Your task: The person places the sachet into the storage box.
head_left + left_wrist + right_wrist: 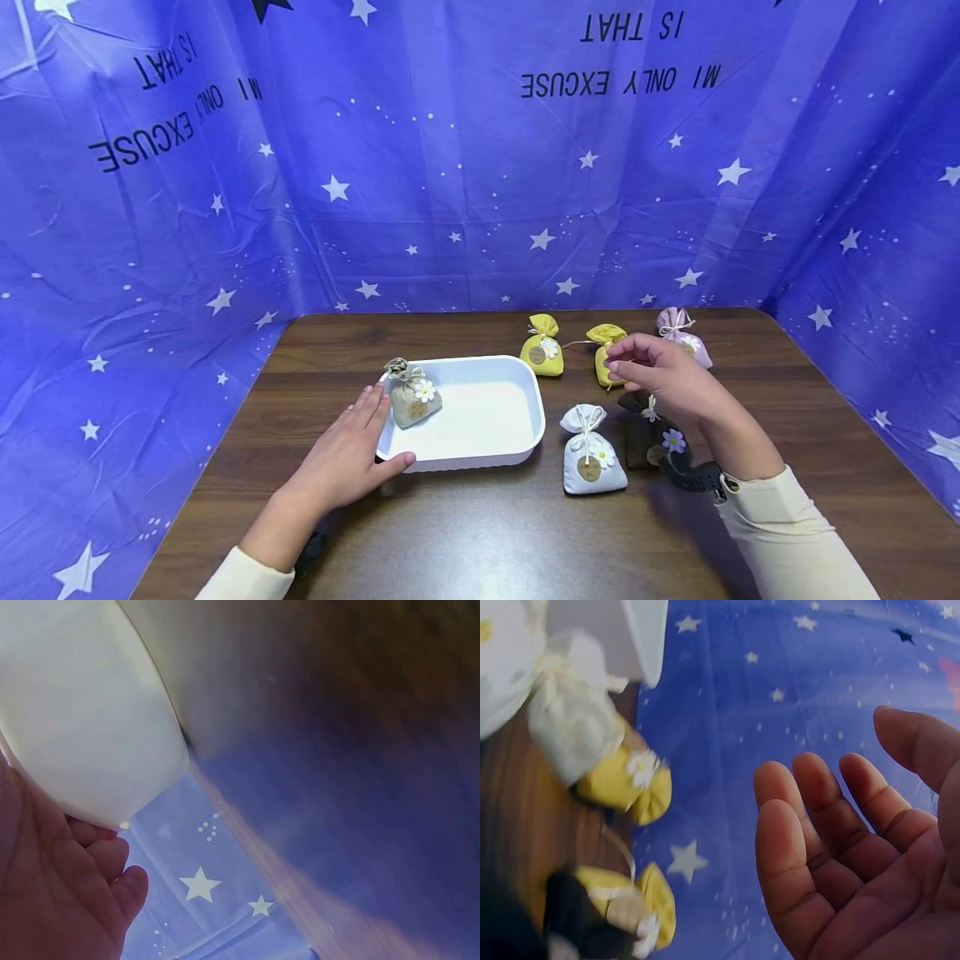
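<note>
- The left hand [341,458] is laid at the left end of the white tray [483,408]; its fingers are stretched along the left wall, the thumb is placed by the near wall, and nothing is seen to be gripped.
- Inside the tray, at its left end, the beige bag [415,406] is leaned with its tied top on the far rim.
- The right hand [678,379] is held above the bags at the right; its fingers are loosely bent and spread from the thumb, with nothing held.
- Nearest to its fingertips is found the right yellow bag [602,360]; contact is not shown in the wrist view.
- Around it are placed the black bag [637,437], partly covered by the wrist, the white bag [592,454], the left yellow bag [542,354] and the pink bag [682,337].
</note>
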`<state>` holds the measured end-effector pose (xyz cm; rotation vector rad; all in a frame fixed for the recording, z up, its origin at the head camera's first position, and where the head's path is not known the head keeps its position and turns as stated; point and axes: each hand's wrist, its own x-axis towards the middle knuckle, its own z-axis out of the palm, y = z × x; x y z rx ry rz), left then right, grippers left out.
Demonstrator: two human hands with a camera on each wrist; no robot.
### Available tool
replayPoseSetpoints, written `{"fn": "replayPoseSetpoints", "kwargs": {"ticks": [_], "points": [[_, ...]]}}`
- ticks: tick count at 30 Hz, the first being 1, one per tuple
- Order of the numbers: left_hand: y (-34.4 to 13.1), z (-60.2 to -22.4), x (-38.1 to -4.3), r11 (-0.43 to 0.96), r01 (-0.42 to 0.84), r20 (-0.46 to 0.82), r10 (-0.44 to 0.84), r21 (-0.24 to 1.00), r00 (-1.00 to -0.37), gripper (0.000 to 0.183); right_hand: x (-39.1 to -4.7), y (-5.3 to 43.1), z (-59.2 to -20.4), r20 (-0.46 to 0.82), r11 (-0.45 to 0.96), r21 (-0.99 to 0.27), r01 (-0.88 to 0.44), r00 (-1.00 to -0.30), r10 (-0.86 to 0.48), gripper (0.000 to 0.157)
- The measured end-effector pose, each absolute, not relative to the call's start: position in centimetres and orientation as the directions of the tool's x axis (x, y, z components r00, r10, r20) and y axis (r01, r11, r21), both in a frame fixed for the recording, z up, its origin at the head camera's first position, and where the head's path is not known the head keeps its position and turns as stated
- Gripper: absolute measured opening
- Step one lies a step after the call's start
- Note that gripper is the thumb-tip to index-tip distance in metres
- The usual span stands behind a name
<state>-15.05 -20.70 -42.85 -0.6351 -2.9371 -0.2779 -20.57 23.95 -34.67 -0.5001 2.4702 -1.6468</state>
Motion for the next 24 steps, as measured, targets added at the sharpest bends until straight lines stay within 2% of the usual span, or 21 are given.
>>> {"fn": "replayPoseSetpoints", "kwargs": {"ticks": [5,19,24], "points": [[-20.8,-42.9,-15.1,0.895,0.421,0.154,0.399,0.150,-0.904,0.097,-20.1,26.3,-35.5,0.065,0.424,-0.879,-0.216,-0.938,-0.341,0.023],[-20.8,-42.9,-15.0,0.893,0.424,0.155,0.403,0.148,-0.902,0.099,-18.1,31.0,-37.9,0.084,0.500,-0.836,-0.225,-0.954,-0.288,0.025],[-20.8,-42.8,-15.1,0.895,0.420,0.150,0.399,0.149,-0.904,0.099,-17.6,32.0,-39.2,0.053,0.562,-0.810,-0.167,-0.975,-0.214,0.028]]}}
